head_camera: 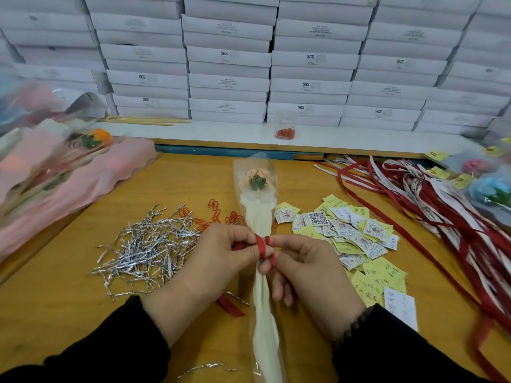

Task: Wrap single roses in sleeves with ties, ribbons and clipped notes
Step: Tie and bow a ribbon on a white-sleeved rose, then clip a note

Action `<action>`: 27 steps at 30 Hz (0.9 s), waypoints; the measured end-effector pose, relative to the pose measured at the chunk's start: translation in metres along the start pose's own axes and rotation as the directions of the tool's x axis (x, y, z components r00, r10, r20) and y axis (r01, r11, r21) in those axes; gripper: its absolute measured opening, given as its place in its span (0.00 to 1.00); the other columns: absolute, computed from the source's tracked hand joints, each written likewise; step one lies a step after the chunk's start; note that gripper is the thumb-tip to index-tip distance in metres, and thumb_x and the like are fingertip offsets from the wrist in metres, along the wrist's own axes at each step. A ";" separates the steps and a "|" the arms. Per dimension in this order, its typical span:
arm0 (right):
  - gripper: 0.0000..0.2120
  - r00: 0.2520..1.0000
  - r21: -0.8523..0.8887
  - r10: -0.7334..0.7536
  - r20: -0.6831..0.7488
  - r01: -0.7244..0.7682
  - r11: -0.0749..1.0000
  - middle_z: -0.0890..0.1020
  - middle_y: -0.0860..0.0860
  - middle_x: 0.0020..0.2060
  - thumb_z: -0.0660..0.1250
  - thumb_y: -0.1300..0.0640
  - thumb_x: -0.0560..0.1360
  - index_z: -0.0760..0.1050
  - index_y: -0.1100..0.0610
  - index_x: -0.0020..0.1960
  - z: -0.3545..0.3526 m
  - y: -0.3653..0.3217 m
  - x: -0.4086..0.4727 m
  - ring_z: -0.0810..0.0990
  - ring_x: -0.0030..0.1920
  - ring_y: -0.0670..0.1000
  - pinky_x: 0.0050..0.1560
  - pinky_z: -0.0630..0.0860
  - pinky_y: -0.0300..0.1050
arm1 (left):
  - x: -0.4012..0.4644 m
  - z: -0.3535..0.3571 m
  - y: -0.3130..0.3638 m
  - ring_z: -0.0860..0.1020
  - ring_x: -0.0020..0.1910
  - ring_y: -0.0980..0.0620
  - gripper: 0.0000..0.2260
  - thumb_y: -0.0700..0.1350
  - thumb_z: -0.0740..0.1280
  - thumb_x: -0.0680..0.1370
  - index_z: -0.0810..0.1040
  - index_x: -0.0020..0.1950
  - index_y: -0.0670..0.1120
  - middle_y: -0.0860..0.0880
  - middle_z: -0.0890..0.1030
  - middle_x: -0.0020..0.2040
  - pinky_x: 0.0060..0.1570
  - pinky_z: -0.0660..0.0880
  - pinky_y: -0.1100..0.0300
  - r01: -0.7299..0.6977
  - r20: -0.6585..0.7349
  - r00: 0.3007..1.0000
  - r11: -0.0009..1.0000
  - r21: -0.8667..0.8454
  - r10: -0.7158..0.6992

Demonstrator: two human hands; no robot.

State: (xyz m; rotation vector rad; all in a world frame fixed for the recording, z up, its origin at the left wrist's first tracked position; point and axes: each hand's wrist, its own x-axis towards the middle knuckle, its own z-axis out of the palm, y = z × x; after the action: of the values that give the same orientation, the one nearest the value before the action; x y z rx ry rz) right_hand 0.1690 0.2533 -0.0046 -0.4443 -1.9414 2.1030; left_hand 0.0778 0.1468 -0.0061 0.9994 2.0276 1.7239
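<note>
1. Grip: left hand (221, 252) holds the sleeved rose at its narrowed neck, fingers curled round it, with a red ribbon (261, 248) looped over the forefinger. Right hand (307, 268) pinches the same ribbon just beside the neck, fingers curled.
2. Sleeved rose (258, 205) lies lengthwise at the centre of the counter (83, 313), bloom pointing away from the person, cream wrap trailing toward the near edge.
3. Silver twist ties (149, 247) lie heaped left of the hands; 1 loose tie sits near the front edge.
4. Red paper clips (218, 212) are scattered between the ties and the sleeve.
5. Notes (356, 239), yellow and white, are piled right of the sleeve.
6. Loose red and white ribbons (442, 217) spread across the right side.
7. Pink wrapped flowers (55, 172) lie at far left; white boxes (229, 59) are stacked behind.
</note>
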 end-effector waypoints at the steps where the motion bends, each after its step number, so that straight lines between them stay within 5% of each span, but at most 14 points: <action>1: 0.11 1.000 -0.047 -0.015 -0.005 0.014 0.999 0.79 0.53 0.28 0.57 0.72 0.77 0.75 0.62 0.51 0.000 0.000 -0.001 0.71 0.17 0.46 0.16 0.65 0.35 | 0.000 -0.001 0.001 0.68 0.24 0.61 0.10 0.35 0.71 0.70 0.80 0.30 0.44 0.51 0.74 0.24 0.27 0.65 0.71 0.017 0.024 1.000 1.000 -0.018 -0.017; 9: 0.10 0.965 -0.487 -0.261 0.005 0.231 0.843 0.78 0.55 0.31 0.66 0.64 0.73 0.79 0.51 0.47 -0.005 0.003 -0.001 0.71 0.25 0.42 0.27 0.67 0.31 | -0.002 -0.006 0.008 0.61 0.18 0.58 0.06 0.41 0.71 0.66 0.81 0.28 0.45 0.46 0.69 0.25 0.18 0.56 0.70 0.212 0.125 0.973 0.963 -0.163 -0.193; 22: 0.17 0.957 -0.305 -0.284 -0.059 0.254 0.918 0.76 0.44 0.30 0.66 0.66 0.74 0.77 0.42 0.45 -0.001 0.008 0.000 0.64 0.24 0.43 0.27 0.64 0.34 | -0.002 -0.007 0.008 0.61 0.16 0.60 0.09 0.35 0.65 0.74 0.75 0.35 0.43 0.53 0.66 0.19 0.17 0.56 0.71 0.338 0.139 0.940 0.906 -0.253 -0.312; 27: 0.14 0.926 -0.370 -0.377 -0.038 0.337 0.866 0.78 0.40 0.35 0.66 0.66 0.74 0.80 0.50 0.52 -0.001 0.010 -0.001 0.75 0.33 0.34 0.38 0.68 0.26 | -0.003 -0.008 0.010 0.60 0.16 0.59 0.10 0.35 0.61 0.77 0.70 0.35 0.42 0.51 0.64 0.19 0.17 0.55 0.70 0.370 0.168 0.927 0.897 -0.243 -0.337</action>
State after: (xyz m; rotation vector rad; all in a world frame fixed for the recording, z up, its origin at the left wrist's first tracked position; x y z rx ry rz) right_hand 0.1707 0.2533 -0.0141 -0.2306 -2.1506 1.4715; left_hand 0.0779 0.1398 0.0044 0.5869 1.7082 1.6389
